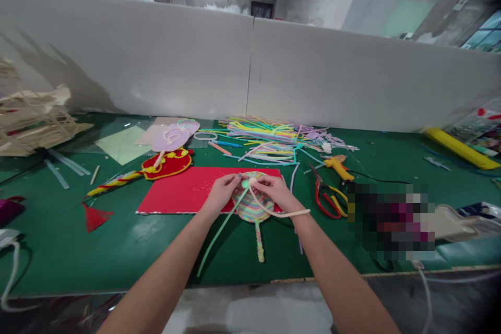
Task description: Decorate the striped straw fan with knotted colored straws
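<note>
A round fan (250,212) with pastel stripes and a twisted handle (259,245) lies before me, its handle toward the table's near edge. My left hand (224,191) is closed at the fan's upper left, pinching the coiled end of a mint-green pipe cleaner (223,235) whose long tail hangs down to the left. From the upper right, my right hand (275,191) pinches the coiled end of a cream pipe cleaner (279,214); its tail curves out over my right wrist. Both coils sit side by side near the fan's top. The fingertips partly cover the fan's upper edge.
A red board (176,190) lies under the fan. Behind are bundled pipe cleaners (266,133). Red-handled pliers (329,201) and a yellow glue gun (338,167) are at right. Left lie a red-and-yellow fan (166,164) with a tassel and a lilac fan (170,138). A white partition (156,62) stands behind.
</note>
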Demonstrator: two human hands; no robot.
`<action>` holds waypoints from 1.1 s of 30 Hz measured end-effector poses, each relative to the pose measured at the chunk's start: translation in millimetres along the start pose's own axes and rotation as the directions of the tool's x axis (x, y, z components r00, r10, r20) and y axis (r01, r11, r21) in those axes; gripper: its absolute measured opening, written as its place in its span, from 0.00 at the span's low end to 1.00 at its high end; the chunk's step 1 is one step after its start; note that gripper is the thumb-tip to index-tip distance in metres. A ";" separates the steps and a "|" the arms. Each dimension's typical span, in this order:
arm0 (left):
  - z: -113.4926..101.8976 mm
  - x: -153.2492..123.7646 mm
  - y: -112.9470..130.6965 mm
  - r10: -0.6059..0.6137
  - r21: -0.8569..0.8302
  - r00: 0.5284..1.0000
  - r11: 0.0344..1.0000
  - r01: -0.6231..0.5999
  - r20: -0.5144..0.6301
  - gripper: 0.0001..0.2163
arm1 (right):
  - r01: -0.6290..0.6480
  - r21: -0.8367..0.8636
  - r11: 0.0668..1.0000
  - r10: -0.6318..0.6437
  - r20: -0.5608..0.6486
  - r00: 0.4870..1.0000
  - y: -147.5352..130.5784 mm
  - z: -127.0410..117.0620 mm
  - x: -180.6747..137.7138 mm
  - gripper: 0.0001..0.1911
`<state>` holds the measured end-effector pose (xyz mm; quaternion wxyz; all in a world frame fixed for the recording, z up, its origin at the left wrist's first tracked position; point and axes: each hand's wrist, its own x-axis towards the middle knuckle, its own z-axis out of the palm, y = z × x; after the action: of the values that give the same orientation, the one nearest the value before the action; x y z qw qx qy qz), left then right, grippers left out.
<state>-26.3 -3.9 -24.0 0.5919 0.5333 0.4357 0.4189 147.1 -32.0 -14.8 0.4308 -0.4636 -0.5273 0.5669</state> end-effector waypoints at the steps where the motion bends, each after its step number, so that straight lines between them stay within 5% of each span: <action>1: 0.0 0.2 0.0 -0.020 -0.032 1.000 0.999 0.020 -0.007 0.21 | 0.004 0.000 1.000 -0.004 0.001 1.000 0.4 -0.2 0.0 0.14; 11: 1.2 -5.1 5.6 0.090 0.093 0.994 0.991 -0.096 0.059 0.15 | 0.005 -0.018 1.000 -0.005 0.009 1.000 -3.7 3.6 -2.5 0.14; 33: 3.8 -5.7 7.3 0.073 0.091 0.994 0.993 -0.080 0.081 0.16 | 0.019 0.090 0.996 -0.014 -0.059 0.998 -1.6 3.8 0.4 0.13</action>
<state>-24.4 -9.9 -16.1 0.5661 0.5928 0.4107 0.3993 143.3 -32.2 -13.2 0.4712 -0.4555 -0.4923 0.5728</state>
